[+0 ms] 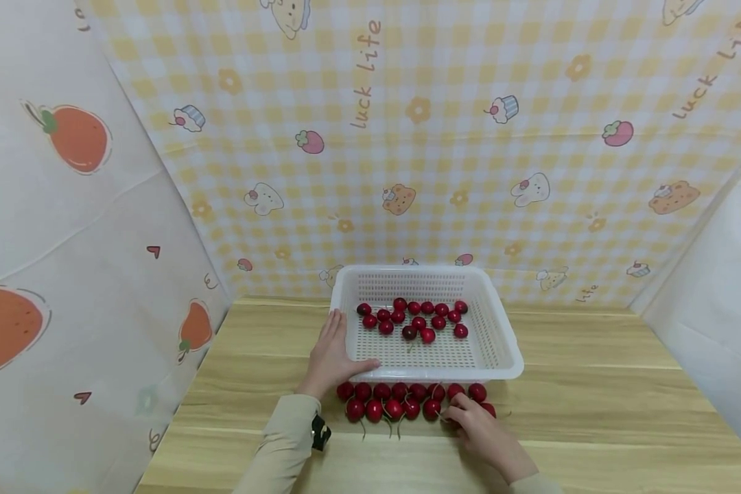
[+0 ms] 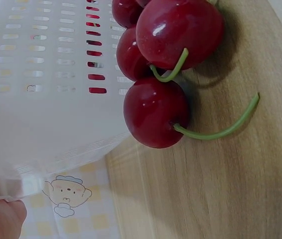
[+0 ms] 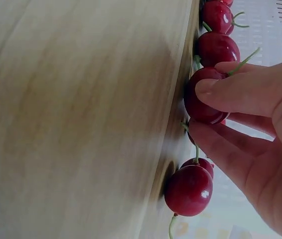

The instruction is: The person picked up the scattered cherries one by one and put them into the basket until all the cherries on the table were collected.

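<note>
My left hand (image 1: pixel 333 357) rests at the front left corner of a white plastic basket (image 1: pixel 509 343). Its thumb lies across the front rim and its fingers reach along the left side. In the right wrist view, my right hand (image 3: pixel 260 119) pinches a dark red cherry (image 3: pixel 201 108) with a green stem, between thumb and fingers. This is at the right part of two rows of cherries (image 1: pixel 394 410) lined up on the table before the basket. More cherries (image 1: pixel 418 323) lie inside the basket, mostly toward its back.
The wooden table (image 1: pixel 605 398) extends to both sides of the basket. Behind it hangs a yellow checked cloth (image 1: pixel 444 158), and a white printed cloth (image 1: pixel 130 240) borders the left. Some front-row stems (image 2: pixel 220 133) point away from the basket.
</note>
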Motion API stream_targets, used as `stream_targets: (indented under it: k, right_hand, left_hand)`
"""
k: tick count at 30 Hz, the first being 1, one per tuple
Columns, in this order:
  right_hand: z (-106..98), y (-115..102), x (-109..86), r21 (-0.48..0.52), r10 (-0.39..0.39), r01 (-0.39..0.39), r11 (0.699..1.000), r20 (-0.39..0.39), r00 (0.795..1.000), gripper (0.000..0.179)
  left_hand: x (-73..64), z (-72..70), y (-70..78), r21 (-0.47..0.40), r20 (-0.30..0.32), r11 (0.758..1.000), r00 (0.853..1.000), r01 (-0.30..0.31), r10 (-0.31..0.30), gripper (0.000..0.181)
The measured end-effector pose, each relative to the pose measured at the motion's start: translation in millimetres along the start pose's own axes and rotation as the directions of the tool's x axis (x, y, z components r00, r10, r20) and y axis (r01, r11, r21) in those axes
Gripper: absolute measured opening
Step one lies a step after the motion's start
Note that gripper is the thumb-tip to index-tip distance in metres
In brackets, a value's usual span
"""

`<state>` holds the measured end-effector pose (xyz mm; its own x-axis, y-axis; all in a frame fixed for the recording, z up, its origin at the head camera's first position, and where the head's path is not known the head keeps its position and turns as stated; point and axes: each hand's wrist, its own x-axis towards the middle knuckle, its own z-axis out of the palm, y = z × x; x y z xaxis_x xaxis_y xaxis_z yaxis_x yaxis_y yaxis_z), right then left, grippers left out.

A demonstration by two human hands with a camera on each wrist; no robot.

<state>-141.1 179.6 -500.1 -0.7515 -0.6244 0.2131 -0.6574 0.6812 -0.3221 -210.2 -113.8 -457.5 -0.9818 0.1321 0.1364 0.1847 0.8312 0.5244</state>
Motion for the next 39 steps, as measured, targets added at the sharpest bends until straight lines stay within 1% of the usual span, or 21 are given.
stream_targets:
  k: [5,10,15,18,19,21,22,25,26,28,30,32,33,35,37,39]
  right_hand:
    - [-6,-2,-1.5,0.035,0.012,-0.012,0.999,0.017,1.0,0.033]
    - [-20,-11,1.3,0.035,-0.058,0.058,0.998,-0.001,0.998,0.032]
    - [-49,-26,11.9,0.061,-0.153,0.153,0.986,-0.005,0.988,0.032]
    - [-69,-32,22.4,0.058,-0.23,0.233,0.971,-0.046,0.972,0.032]
    - [-76,-33,26.9,0.056,-0.243,0.246,0.968,-0.056,0.968,0.032]
    - [-90,-34,37.0,0.071,-0.25,0.253,0.965,-0.047,0.967,0.032]
    - [-98,-34,43.1,0.078,-0.261,0.264,0.962,-0.043,0.964,0.031]
    - [-117,-32,65.5,0.089,-0.272,0.27,0.959,0.012,0.962,0.029]
    - [-122,-31,74.8,0.091,-0.291,0.288,0.953,0.017,0.957,0.028]
    - [-129,-29,95.4,0.081,-0.316,0.313,0.946,0.02,0.949,0.026]
    - [-132,-26,117.6,0.073,-0.308,0.305,0.95,0.032,0.951,0.025]
    - [-133,-24,141.1,0.078,-0.273,0.267,0.961,0.073,0.959,0.024]
    - [-133,-24,152.5,0.076,-0.239,0.231,0.97,0.111,0.965,0.025]
    - [-129,-21,175.3,0.07,-0.18,0.17,0.983,0.195,0.964,0.027]
    - [-122,-17,196.9,0.076,-0.132,0.115,0.99,0.284,0.95,0.029]
    - [-112,-12,215.8,0.092,-0.091,0.062,0.994,0.357,0.93,0.03]
  left_hand:
    - [-0.5,-0.2,0.0,0.001,0.002,1.0,1.0,0.001,-0.001,0.119]
    - [-0.8,0.0,-0.3,-0.003,-0.003,1.0,1.0,-0.001,0.001,0.119]
    - [-1.1,-1.0,0.5,-0.003,0.001,1.0,1.0,0.007,-0.007,0.119]
    - [-0.9,-1.6,0.8,-0.004,0.007,1.0,1.0,0.009,-0.008,0.118]
    - [-0.9,-1.7,0.7,-0.002,0.008,1.0,1.0,0.009,-0.009,0.118]
    - [-0.9,-2.1,0.7,0.002,0.011,1.0,1.0,0.008,-0.008,0.118]
    - [-0.8,-2.1,0.6,0.005,0.011,1.0,1.0,0.007,-0.007,0.118]
    - [-0.9,-2.8,1.6,0.002,0.013,1.0,1.0,0.004,-0.004,0.118]
    - [-0.9,-3.0,1.9,0.001,0.015,1.0,1.0,0.006,-0.006,0.118]
    - [-1.0,-3.2,2.0,0.0,0.021,1.0,1.0,0.008,-0.008,0.118]
    - [-0.7,-3.4,1.8,-0.002,0.026,1.0,1.0,0.01,-0.01,0.119]
    - [-0.3,-3.2,1.4,0.002,0.029,1.0,1.0,0.012,-0.012,0.119]
    - [0.1,-2.8,1.0,0.007,0.027,1.0,1.0,0.01,-0.01,0.119]
    - [1.0,-2.2,0.4,0.005,0.021,1.0,1.0,0.006,-0.006,0.119]
    - [1.7,-1.5,-0.3,0.009,0.017,1.0,1.0,0.006,-0.006,0.119]
    - [1.9,-1.1,-1.3,0.008,0.014,1.0,1.0,0.004,-0.004,0.118]
